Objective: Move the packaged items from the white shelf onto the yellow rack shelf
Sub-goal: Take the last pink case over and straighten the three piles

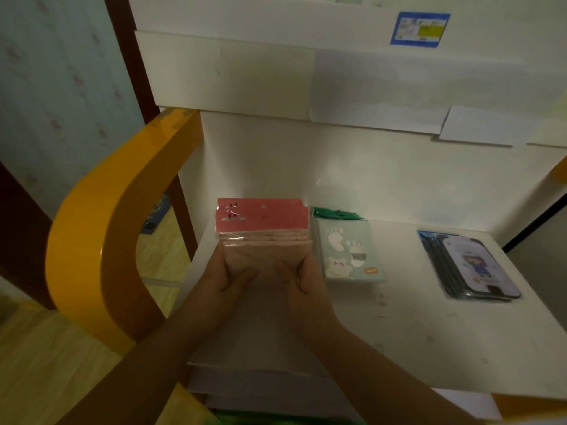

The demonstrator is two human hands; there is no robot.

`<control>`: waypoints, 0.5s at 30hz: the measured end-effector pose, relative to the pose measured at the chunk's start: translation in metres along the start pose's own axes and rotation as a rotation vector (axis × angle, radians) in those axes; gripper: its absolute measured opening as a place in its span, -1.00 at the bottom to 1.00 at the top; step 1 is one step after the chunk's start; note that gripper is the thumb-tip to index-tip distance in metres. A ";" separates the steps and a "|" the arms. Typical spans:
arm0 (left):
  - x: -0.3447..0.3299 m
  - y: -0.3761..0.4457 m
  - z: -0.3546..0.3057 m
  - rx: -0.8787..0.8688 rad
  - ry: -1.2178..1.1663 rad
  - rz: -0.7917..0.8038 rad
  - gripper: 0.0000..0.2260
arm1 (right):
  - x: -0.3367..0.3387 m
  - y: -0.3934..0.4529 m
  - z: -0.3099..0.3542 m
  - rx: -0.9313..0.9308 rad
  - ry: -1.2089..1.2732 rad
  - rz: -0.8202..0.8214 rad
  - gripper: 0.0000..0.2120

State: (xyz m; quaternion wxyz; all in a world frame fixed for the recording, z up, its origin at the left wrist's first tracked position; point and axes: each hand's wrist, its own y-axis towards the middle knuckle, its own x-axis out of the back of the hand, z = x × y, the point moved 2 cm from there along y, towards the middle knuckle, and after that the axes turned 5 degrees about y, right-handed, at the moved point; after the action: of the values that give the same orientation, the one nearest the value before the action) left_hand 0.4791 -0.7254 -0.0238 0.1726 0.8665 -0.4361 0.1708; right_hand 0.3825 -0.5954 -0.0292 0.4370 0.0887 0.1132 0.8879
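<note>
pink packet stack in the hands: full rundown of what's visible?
The pink packet stack is several flat clear-plastic packets with pink card headers, each with a punched hang hole, fanned slightly at the top. Contents look pale pink. The left hand and right hand grip its near end from either side, thumbs on top, at the left of the white shelf, beside a green packet.

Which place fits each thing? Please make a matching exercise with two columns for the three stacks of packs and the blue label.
1. pink packs
2. green packs
3. blue packs
4. blue label

a. right side of the shelf
b. on the panel above
c. held by left hand and right hand
d. middle of the shelf

Pairs: 1-c, 2-d, 3-a, 4-b
</note>
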 end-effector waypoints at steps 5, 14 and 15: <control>-0.004 0.016 -0.008 0.064 -0.127 -0.088 -0.69 | -0.007 0.024 0.011 -0.254 -0.002 -0.091 -0.71; -0.007 0.065 0.008 0.452 0.278 0.041 -0.54 | -0.018 0.069 -0.003 -0.840 -0.096 -0.014 -0.62; -0.005 0.070 0.007 0.458 0.330 0.072 -0.52 | -0.019 0.074 -0.001 -0.864 -0.060 -0.008 -0.60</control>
State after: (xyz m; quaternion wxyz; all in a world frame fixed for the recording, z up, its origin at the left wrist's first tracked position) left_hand 0.4207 -0.7642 -0.0220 0.0348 0.8273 -0.3829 0.4095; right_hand 0.3374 -0.6542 -0.0111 0.4407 -0.0769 -0.2811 0.8490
